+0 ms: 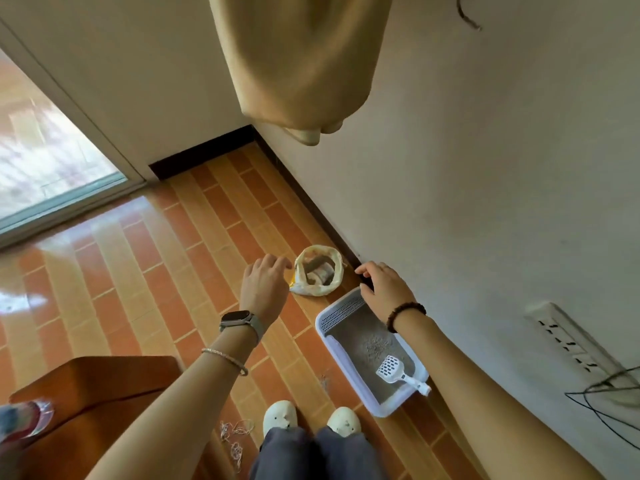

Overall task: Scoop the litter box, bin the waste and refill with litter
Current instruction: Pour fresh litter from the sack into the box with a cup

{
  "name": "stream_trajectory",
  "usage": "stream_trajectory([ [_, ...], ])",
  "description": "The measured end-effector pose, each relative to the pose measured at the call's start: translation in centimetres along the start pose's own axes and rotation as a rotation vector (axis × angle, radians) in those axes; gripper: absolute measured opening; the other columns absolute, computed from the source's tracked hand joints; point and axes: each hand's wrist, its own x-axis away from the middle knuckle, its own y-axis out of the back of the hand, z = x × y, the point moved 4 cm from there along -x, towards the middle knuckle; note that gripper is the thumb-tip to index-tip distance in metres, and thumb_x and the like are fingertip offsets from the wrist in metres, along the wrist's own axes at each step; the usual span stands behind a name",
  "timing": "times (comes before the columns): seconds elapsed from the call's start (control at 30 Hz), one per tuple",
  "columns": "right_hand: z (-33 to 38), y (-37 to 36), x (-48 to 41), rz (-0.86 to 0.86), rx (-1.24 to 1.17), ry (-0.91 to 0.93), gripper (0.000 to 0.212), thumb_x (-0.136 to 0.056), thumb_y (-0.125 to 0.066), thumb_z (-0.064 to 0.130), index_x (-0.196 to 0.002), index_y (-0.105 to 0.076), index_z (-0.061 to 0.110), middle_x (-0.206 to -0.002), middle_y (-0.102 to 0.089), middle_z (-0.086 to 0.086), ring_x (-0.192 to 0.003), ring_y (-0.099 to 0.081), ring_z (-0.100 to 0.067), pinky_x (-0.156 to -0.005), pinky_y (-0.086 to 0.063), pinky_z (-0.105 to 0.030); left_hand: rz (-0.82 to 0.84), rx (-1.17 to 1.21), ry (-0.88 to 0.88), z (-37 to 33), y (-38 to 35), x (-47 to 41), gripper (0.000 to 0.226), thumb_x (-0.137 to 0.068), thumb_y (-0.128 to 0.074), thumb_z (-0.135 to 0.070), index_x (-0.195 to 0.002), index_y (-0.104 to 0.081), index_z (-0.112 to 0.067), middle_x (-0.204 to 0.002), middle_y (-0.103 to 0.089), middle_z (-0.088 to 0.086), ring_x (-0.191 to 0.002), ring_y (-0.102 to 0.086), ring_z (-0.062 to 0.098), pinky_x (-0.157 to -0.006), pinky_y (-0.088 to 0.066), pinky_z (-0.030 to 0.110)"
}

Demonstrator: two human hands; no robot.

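A white litter box (382, 408) with grey litter sits on the tiled floor against the wall. A white slotted scoop (398, 372) lies inside it, handle resting on the near right rim. Just beyond the box stands an open pale yellow plastic bag (334, 285) with grey contents. My left hand (265, 284) hovers just left of the bag, fingers loosely curled and holding nothing. My right hand (382, 291) hangs over the far end of the box, fingers relaxed and spread, holding nothing.
A wooden stool or table (104, 389) stands at lower left with a plastic bottle (24, 419) at its edge. Rubber bands (235, 441) lie by my white slippers (280, 414). A curtain (301, 64) hangs above; a power strip (568, 337) is on the wall.
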Motion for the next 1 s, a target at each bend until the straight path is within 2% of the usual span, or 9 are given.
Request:
stream_trajectory([
  [0.3, -6.4, -13.6, -8.4, -0.008, 0.018, 0.015, 0.029, -0.093, -0.053, 0.022, -0.122, -0.049, 0.022, -0.118, -0.055, -0.002, -0.103, -0.056, -0.017, -0.084, -0.054, -0.031, -0.033, 0.006, -0.02, 6.4, -16.4, -2.6, 0.034, -0.078, -0.062, -0.001, -0.107, -0.064, -0.018, -0.103, -0.061, 0.004, -0.094, -0.057, 0.027, -0.085, -0.043, 0.039],
  [0.6, -13.2, -26.6, -18.2, -0.05, 0.052, 0.046, 0.033, -0.094, -0.053, 0.023, -0.126, -0.047, 0.023, -0.121, -0.054, -0.001, -0.106, -0.056, -0.017, -0.085, -0.054, -0.031, -0.066, -0.058, -0.098, 12.6, -32.9, -6.1, 0.032, -0.079, -0.064, -0.006, -0.108, -0.064, -0.021, -0.106, -0.063, 0.001, -0.097, -0.059, 0.024, -0.094, -0.042, 0.04],
  [0.77, -15.5, -32.2, -22.9, -0.08, 0.053, 0.078, 0.032, -0.093, -0.053, 0.023, -0.124, -0.047, 0.025, -0.123, -0.052, 0.001, -0.107, -0.054, -0.015, -0.086, -0.054, -0.034, -0.087, -0.116, -0.175, 15.0, -39.2, -8.6, 0.035, -0.075, -0.07, -0.006, -0.105, -0.066, -0.024, -0.102, -0.064, -0.002, -0.096, -0.06, 0.022, -0.094, -0.043, 0.038],
  [1.0, -16.3, -36.6, -27.2, -0.06, 0.04, 0.089, 0.037, -0.092, -0.055, 0.023, -0.127, -0.043, 0.023, -0.129, -0.049, -0.003, -0.105, -0.057, -0.019, -0.087, -0.053, -0.036, -0.058, -0.137, -0.319, 16.6, -43.7, -10.1, 0.044, -0.065, -0.077, 0.001, -0.099, -0.068, -0.024, -0.106, -0.066, -0.004, -0.106, -0.061, 0.021, -0.102, -0.044, 0.04],
])
